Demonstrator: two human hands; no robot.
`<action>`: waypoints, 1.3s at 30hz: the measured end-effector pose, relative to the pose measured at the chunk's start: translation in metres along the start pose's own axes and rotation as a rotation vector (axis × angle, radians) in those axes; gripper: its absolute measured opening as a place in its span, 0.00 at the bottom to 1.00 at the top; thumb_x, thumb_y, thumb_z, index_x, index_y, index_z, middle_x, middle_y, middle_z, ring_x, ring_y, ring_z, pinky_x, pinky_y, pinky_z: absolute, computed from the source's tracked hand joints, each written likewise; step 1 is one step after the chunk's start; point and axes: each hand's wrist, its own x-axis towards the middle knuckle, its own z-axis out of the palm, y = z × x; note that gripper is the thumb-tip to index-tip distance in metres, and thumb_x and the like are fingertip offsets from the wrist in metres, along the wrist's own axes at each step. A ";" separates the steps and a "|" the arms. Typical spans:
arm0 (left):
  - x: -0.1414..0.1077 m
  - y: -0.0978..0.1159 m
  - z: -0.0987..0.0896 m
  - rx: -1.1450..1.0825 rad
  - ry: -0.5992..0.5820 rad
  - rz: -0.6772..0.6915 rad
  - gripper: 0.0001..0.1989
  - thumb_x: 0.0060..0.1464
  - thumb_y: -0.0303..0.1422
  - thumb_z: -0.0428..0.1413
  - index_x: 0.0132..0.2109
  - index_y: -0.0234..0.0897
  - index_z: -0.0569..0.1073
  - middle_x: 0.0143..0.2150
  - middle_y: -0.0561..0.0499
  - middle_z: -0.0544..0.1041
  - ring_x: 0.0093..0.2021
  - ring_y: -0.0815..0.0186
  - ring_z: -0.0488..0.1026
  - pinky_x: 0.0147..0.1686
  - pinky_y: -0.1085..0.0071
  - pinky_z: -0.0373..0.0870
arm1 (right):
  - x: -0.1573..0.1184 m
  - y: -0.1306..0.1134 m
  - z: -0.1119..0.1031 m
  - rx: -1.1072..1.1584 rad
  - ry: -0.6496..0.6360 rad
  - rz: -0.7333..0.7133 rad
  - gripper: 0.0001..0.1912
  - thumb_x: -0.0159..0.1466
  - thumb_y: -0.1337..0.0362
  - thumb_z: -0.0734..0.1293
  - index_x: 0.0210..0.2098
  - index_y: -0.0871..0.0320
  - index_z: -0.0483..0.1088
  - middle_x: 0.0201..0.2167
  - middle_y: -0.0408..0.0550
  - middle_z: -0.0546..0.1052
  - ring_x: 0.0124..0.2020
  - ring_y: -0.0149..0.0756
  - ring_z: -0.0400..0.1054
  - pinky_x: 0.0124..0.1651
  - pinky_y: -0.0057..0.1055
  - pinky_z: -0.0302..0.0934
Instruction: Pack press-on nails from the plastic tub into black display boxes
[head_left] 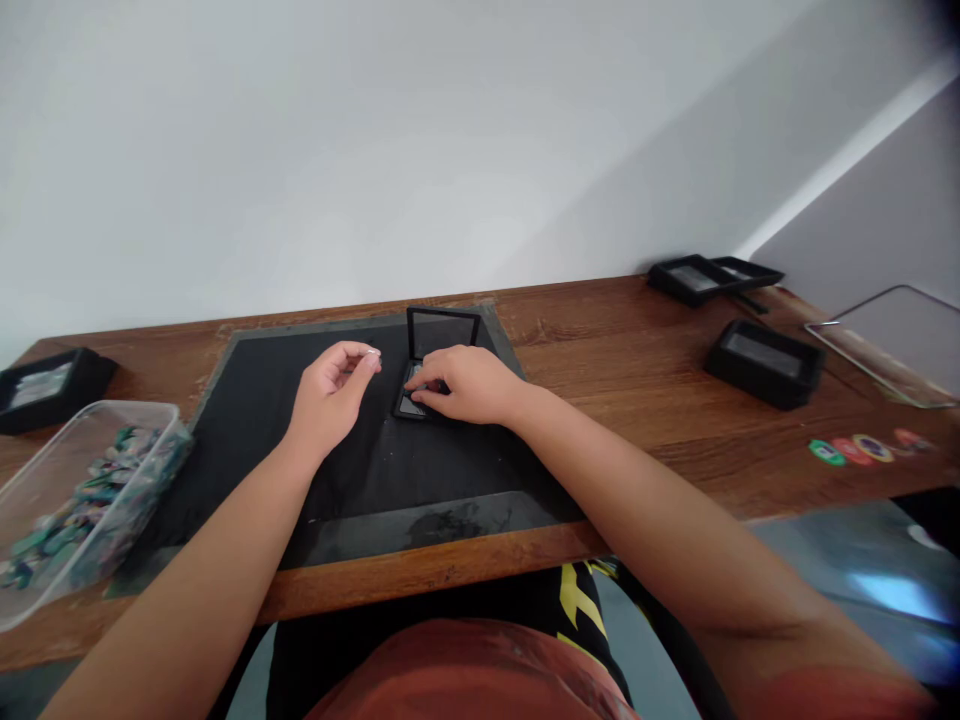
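Observation:
A small black case (444, 316) lies on the black mat (442, 465), its framed clear lid standing upright at the back. My right hand (465, 384) reaches into the case from the right, thumb and forefinger pinched at its shallow base; what they grip, if anything, is too small to name. Left of the case, my left hand (330, 393) is raised over the mat, its thumb and forefinger pressed together around something tiny and pale that I cannot make out.
A clear plastic tub (176, 412) of small green and pink pieces stands at the left, beside a black box (94, 375). Black boxes (787, 385), a metal wire frame (900, 288) and several round colourful discs (872, 448) are at the right. A wall rises behind the table.

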 end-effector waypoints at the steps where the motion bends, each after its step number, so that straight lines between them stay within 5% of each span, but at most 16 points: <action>1: 0.000 0.000 0.000 0.011 -0.001 0.000 0.13 0.60 0.43 0.60 0.42 0.37 0.78 0.40 0.48 0.80 0.42 0.63 0.77 0.44 0.68 0.73 | 0.001 -0.001 0.001 -0.013 -0.012 0.006 0.13 0.66 0.64 0.68 0.47 0.53 0.82 0.39 0.46 0.82 0.36 0.33 0.71 0.36 0.30 0.55; 8: -0.002 0.002 0.000 0.083 -0.018 0.006 0.12 0.61 0.42 0.59 0.42 0.37 0.78 0.40 0.47 0.81 0.42 0.61 0.78 0.44 0.67 0.72 | 0.001 -0.002 0.001 -0.035 -0.007 0.027 0.07 0.65 0.65 0.69 0.38 0.54 0.82 0.36 0.45 0.81 0.36 0.34 0.70 0.34 0.30 0.52; 17: -0.002 0.005 -0.001 0.172 -0.008 0.043 0.13 0.63 0.42 0.56 0.44 0.37 0.76 0.41 0.46 0.81 0.43 0.60 0.78 0.46 0.66 0.73 | -0.001 0.007 -0.009 0.382 0.257 -0.062 0.08 0.64 0.62 0.69 0.34 0.60 0.78 0.28 0.43 0.79 0.28 0.27 0.66 0.37 0.29 0.59; 23: -0.003 0.003 0.001 0.052 -0.042 0.036 0.14 0.63 0.43 0.57 0.44 0.36 0.75 0.37 0.48 0.79 0.40 0.63 0.78 0.44 0.66 0.76 | 0.003 0.016 -0.002 0.693 0.131 0.034 0.09 0.60 0.62 0.70 0.37 0.61 0.77 0.30 0.46 0.80 0.30 0.29 0.71 0.33 0.28 0.62; 34: -0.003 0.001 0.001 -0.001 -0.033 0.030 0.10 0.66 0.40 0.55 0.42 0.38 0.71 0.35 0.51 0.77 0.36 0.67 0.77 0.39 0.70 0.77 | 0.000 0.017 -0.024 0.311 -0.068 0.266 0.12 0.61 0.72 0.68 0.40 0.60 0.83 0.29 0.46 0.80 0.28 0.29 0.67 0.36 0.29 0.59; 39: -0.004 -0.001 0.002 -0.031 -0.049 -0.017 0.10 0.67 0.40 0.53 0.43 0.38 0.70 0.36 0.53 0.75 0.33 0.69 0.77 0.38 0.69 0.79 | -0.001 0.015 -0.026 0.215 -0.119 0.279 0.14 0.65 0.73 0.65 0.44 0.60 0.82 0.36 0.48 0.83 0.32 0.31 0.70 0.39 0.29 0.60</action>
